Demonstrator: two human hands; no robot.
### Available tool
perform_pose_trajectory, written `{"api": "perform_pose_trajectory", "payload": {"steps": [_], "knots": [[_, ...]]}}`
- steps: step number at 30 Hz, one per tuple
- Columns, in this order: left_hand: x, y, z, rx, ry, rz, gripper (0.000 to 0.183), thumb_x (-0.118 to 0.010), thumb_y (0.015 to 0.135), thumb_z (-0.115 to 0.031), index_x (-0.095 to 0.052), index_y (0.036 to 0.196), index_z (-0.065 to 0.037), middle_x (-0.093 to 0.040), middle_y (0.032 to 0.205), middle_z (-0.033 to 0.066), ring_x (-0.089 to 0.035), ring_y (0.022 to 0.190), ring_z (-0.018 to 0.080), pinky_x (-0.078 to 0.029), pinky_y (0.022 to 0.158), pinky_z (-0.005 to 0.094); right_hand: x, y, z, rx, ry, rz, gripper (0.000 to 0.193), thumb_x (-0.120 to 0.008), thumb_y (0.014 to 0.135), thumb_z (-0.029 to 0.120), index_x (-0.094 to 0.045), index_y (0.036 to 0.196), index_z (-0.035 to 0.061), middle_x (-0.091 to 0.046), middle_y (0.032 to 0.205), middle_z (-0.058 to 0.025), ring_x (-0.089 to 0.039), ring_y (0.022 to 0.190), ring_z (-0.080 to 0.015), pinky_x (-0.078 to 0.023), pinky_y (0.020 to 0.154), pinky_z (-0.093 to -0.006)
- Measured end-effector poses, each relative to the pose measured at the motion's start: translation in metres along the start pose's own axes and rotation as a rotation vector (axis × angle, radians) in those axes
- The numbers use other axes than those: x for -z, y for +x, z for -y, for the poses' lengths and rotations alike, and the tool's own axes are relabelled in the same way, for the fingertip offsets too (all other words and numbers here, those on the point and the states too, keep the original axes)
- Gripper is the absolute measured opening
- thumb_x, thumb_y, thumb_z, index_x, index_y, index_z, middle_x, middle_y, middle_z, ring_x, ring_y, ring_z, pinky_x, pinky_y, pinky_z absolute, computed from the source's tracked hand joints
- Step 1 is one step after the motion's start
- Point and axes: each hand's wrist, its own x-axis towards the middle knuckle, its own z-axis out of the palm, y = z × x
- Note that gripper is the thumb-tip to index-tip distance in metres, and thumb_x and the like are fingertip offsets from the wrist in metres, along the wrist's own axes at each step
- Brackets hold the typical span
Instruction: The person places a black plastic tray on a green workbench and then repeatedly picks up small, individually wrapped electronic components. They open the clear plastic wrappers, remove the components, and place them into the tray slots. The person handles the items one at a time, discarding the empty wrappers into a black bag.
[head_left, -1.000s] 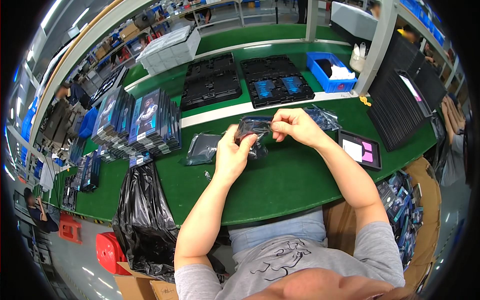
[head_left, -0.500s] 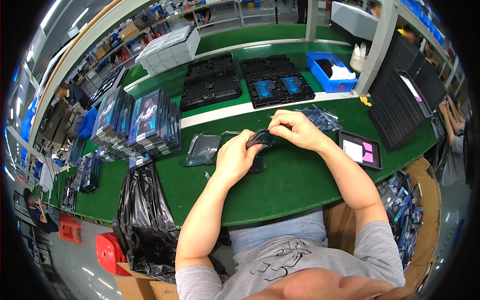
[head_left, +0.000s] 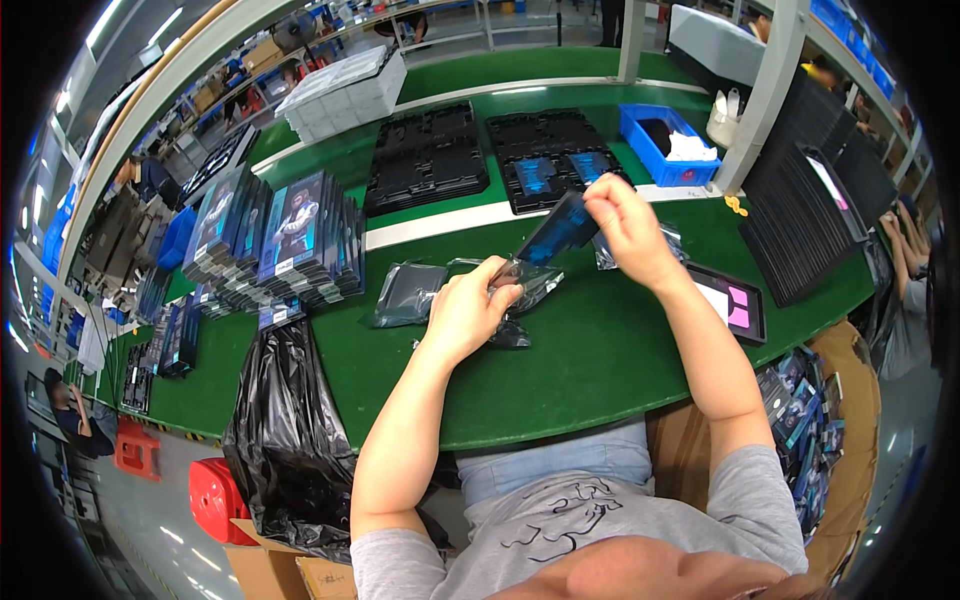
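My right hand [head_left: 628,228] pinches the upper end of a flat dark panel with a blue pattern [head_left: 557,232], held tilted above the green table. In my left hand [head_left: 474,305] the fingers grip a clear plastic bag [head_left: 535,284], which hangs at the panel's lower end. Whether the panel's lower tip is still inside the bag's mouth, I cannot tell. Left of that hand lies another bagged dark flat piece [head_left: 408,292]. More clear bags [head_left: 664,243] lie under and behind my right wrist. An open black box [head_left: 745,308] with white and pink pieces sits beside my right forearm.
Stacks of printed boxes [head_left: 300,235] stand at the left. Black trays [head_left: 425,160] lie along the far side, one tray [head_left: 550,150] holding blue-patterned panels. A blue bin [head_left: 665,150] and a row of black trays [head_left: 800,230] are at the right; a black sack [head_left: 285,430] hangs at the front edge.
My right hand has moved up and to the right, drawing the dark panel away from my left hand. The clear bag stays in my left hand, now spread out.
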Motion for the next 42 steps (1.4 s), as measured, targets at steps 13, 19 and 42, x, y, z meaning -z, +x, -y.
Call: {"api": "perform_pose_trajectory", "payload": {"steps": [13, 19, 42], "knots": [[-0.003, -0.001, -0.002, -0.045, 0.064, -0.035, 0.027, -0.066, 0.086, -0.018, -0.054, 0.106, -0.004, -0.071, 0.097, 0.0144, -0.068, 0.090, 0.0327, -0.052, 0.077, 0.0391, 0.061, 0.160, -0.144, -0.092, -0.702, -0.082, 0.021, -0.058, 0.090, 0.022, -0.064, 0.098, 0.0034, -0.067, 0.094, -0.0203, -0.063, 0.091, -0.0379, -0.049, 0.080, -0.0436], [-0.006, -0.002, -0.005, -0.073, 0.172, -0.058, 0.019, -0.067, 0.084, -0.021, -0.058, 0.096, -0.009, -0.069, 0.087, 0.0092, -0.067, 0.077, 0.0312, -0.052, 0.064, 0.0408, 0.049, 0.202, -0.220, -0.066, -0.783, 0.083, 0.020, -0.056, 0.090, 0.021, -0.065, 0.102, 0.0072, -0.066, 0.102, -0.0185, -0.062, 0.098, -0.0368, -0.048, 0.084, -0.0443], [-0.007, -0.003, -0.001, -0.219, 0.299, -0.143, 0.016, -0.071, 0.073, -0.008, -0.061, 0.085, -0.013, -0.061, 0.073, 0.0009, -0.062, 0.058, 0.0227, -0.048, 0.048, 0.0333, 0.018, 0.245, -0.317, -0.183, -0.647, 0.294, 0.026, -0.057, 0.089, 0.026, -0.068, 0.094, 0.0031, -0.068, 0.093, -0.0189, -0.065, 0.089, -0.0332, -0.048, 0.082, -0.0411]]}}
